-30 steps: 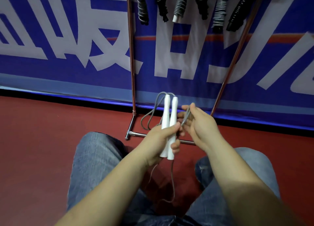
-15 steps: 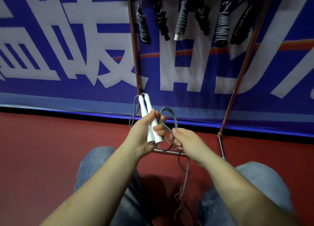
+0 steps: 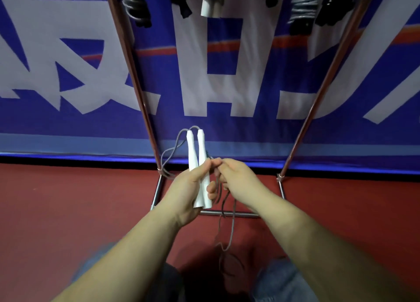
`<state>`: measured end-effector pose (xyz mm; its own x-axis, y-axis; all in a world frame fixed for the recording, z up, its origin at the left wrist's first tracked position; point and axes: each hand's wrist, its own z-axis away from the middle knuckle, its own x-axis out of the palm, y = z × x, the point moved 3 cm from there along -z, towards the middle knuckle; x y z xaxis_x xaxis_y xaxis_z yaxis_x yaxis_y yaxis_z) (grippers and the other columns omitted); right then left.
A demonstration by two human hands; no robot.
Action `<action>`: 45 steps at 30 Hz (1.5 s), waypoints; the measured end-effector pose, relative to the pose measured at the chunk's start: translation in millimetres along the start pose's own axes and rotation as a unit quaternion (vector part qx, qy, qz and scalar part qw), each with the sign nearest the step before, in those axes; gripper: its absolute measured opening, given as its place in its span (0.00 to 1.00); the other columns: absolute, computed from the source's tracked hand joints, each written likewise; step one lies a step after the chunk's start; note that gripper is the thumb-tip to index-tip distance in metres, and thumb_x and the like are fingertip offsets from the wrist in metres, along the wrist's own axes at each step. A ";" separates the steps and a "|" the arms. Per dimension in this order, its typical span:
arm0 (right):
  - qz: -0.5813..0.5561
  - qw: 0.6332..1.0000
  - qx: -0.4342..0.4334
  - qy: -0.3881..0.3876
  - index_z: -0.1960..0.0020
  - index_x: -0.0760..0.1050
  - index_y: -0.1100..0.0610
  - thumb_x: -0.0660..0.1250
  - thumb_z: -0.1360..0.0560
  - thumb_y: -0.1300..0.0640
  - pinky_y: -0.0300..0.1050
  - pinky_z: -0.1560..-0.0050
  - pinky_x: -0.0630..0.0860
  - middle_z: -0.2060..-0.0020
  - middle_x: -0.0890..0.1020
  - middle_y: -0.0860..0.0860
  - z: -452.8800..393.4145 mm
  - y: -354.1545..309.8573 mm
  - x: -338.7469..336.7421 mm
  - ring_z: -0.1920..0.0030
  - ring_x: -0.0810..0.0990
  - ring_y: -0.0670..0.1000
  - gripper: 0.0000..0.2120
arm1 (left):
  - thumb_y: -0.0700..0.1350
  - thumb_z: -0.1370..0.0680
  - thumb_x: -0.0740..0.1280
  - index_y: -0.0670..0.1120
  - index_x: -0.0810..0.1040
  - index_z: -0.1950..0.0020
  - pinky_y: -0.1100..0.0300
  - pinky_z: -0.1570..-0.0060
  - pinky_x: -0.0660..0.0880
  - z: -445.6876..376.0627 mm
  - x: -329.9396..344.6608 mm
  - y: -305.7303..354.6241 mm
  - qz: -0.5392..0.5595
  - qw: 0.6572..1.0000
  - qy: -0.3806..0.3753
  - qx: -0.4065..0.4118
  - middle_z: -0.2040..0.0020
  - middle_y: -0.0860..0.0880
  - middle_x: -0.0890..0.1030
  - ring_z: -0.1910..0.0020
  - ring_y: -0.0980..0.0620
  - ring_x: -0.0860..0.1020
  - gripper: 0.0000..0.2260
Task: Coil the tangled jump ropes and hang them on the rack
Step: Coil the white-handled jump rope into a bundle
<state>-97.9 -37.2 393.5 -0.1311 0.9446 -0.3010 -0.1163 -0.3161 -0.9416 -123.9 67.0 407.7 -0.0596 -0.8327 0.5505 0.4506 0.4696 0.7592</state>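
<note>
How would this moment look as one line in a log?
left hand: grips both white handles | right hand: pinches grey cord | cord: loose, uncoiled | rack: other ropes hung

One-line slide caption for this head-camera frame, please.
Left hand grips two white tapered handles while right hand pinches the thin grey rope before the copper-coloured metal rack.
</note>
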 end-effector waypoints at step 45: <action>-0.012 0.995 0.088 -0.050 0.69 0.68 0.54 0.56 0.20 0.50 0.40 0.72 0.60 0.84 0.65 0.42 -61.9 77.8 -7.5 0.83 0.62 0.41 0.20 | 0.42 0.22 0.64 0.47 0.72 0.63 0.70 0.81 0.58 -120.0 -62.1 -7.7 0.005 0.960 0.280 0.025 0.77 0.54 0.69 0.83 0.58 0.62 0.09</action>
<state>-45.0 -63.5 313.1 -0.2226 0.9413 -0.2538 -0.2891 -0.3123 -0.9049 -16.8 79.9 326.1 0.4390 -0.8486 0.2953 0.4039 0.4800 0.7788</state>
